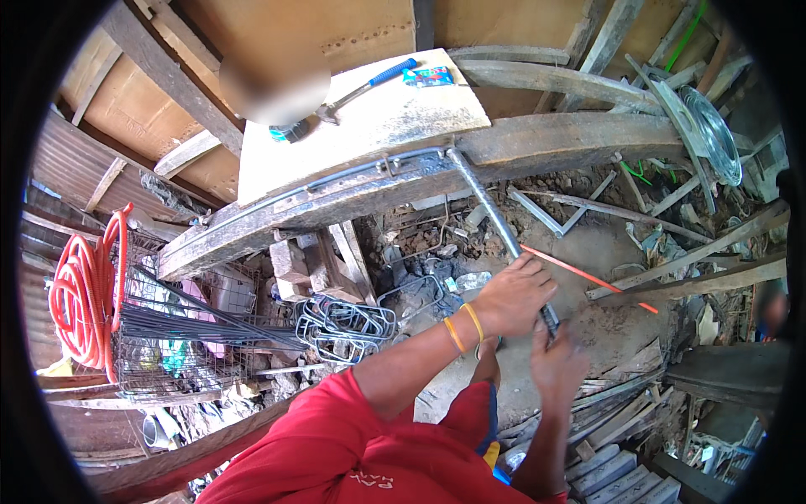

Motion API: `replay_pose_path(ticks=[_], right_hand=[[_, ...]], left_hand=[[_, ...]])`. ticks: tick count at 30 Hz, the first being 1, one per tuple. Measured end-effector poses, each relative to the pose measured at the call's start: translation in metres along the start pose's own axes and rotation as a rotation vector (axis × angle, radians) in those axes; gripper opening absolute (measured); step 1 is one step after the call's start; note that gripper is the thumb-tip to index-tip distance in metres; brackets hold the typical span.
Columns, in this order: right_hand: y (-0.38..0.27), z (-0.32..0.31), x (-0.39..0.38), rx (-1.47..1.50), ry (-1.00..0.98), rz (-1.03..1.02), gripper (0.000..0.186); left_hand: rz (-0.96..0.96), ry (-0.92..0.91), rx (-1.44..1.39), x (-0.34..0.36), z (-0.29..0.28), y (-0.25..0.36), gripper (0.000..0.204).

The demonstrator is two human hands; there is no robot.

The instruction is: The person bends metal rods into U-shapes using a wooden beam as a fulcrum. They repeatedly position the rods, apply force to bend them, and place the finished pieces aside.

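My left hand (pixel 516 294), with yellow bands at its wrist, is wrapped round a long metal pipe (pixel 487 206). Lower down, my right hand (pixel 558 361) closes about the pipe's near end; its fingers are partly blurred. The pipe's far end meets a thin steel bar (pixel 336 175) on a thick wooden beam (pixel 562 143). Small metal pegs (pixel 388 165) stand beside the bar on the beam. A pale board (pixel 361 126) behind the beam carries a blue-handled hammer (pixel 392 72), a blue packet (pixel 428 76) and a blue-and-black tape measure (pixel 290 132).
At left, a coiled orange hose (pixel 80 294) hangs by a wire cage (pixel 227 353). Straight dark bars (pixel 210 326) lie near bent steel stirrups (pixel 344 326). An orange rod (pixel 588 279) crosses the ground beyond my hands. Coiled wire (pixel 709 134) and timber stand at right.
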State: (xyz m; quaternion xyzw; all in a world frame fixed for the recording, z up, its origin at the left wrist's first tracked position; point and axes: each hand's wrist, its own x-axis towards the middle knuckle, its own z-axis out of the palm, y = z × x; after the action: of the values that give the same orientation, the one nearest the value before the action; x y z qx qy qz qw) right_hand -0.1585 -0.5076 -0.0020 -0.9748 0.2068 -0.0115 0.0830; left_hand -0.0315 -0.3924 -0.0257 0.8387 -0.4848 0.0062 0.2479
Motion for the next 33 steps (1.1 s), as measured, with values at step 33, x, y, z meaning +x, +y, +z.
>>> replay_pose_path(ticks=[33], right_hand=[[0.050, 0.046, 0.009, 1.195, -1.155, 0.478, 0.015]], left_hand=[[-0.781, 0.235, -2.379, -0.047, 0.089, 0.036, 0.031]])
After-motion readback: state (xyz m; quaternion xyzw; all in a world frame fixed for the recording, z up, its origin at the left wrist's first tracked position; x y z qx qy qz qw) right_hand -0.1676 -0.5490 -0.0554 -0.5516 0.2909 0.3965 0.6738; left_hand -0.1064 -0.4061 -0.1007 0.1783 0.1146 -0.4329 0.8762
